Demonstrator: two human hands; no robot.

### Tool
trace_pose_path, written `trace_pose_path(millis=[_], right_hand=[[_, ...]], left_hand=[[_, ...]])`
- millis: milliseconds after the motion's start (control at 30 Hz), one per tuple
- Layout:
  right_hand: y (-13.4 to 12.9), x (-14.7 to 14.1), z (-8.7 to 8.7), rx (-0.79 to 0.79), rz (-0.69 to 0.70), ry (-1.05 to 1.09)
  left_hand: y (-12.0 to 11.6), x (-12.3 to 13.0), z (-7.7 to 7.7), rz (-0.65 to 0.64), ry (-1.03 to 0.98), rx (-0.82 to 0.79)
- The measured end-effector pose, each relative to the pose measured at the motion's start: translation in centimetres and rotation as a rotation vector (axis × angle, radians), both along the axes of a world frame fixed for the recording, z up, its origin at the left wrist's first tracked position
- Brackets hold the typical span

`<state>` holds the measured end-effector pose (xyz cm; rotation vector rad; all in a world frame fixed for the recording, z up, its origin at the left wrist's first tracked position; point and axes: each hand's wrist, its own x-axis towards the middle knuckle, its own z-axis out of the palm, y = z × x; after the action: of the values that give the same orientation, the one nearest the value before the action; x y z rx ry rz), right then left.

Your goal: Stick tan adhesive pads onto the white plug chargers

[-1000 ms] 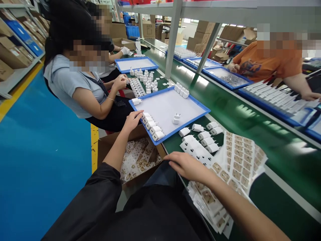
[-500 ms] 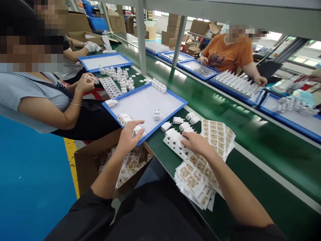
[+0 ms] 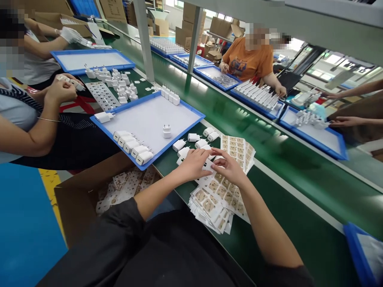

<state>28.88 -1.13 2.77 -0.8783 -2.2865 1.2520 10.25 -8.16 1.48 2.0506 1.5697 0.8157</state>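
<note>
Head view, centre: left hand [image 3: 194, 165] and right hand [image 3: 231, 170] half-curled, hold unclear; loose plugs [image 3: 194, 137] just above, left nearer.

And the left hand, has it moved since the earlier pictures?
Yes: the left hand has moved right, from the blue tray to the loose white adapters beside it.

I am looking at a blue floor [image 3: 20, 215] at lower left, where a yellow stripe [image 3: 50, 181] is running past the green worktop [image 3: 302, 225]. Its glossy surface is reflecting light, and a pale line [image 3: 302, 199] is running along it. Two posts [image 3: 144, 44] are rising toward a pale overhead beam [image 3: 329, 26]. Farther back, I am seeing cardboard boxes [image 3: 188, 18] standing stacked and windows [image 3: 209, 14] glowing white. At left, a red stool [image 3: 85, 105] is showing, partly hidden.
</note>
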Motion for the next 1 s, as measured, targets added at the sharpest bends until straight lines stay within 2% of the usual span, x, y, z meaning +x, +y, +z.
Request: trace_pose_path(millis=[67,133,233,333,467,600,767,1000], right_hand=[[-0.5,0.8,0.1,0.002,-0.057,0.061],[-1.0,1.9,0.3,0.083,-0.075,0.022],[-1.3,3.7,0.4,0.206,-0.007,-0.116],[-1.4,4.9,0.1,0.234,0.016,-0.163],[-2.0,5.0,0.3,0.278,0.002,-0.042],[-2.8,4.6,1.0,0.362,0.111,0.014],[-3.3,4.6,1.1,0.405,0.123,0.015],[-3.0,5.2,1.5,0.442,0.205,0.046]], left_hand=[[0.6,0.0,0.7,-0.026,-0.048,-0.129],[1.0,-0.5,1.1,-0.049,-0.144,-0.262],[1.4,-1.5,1.1,-0.017,-0.283,-0.405],[1.2,-2.1,0.6,-0.016,-0.452,-0.560],[0.6,-1.9,0.2,-0.070,-0.797,-0.767],[0.1,-1.5,-0.1,0.015,-1.054,-0.950],[-0.2,-1.1,-0.5,0.017,-1.224,-1.008],[-0.8,-0.9,-0.8,-0.020,-1.293,-1.030]])
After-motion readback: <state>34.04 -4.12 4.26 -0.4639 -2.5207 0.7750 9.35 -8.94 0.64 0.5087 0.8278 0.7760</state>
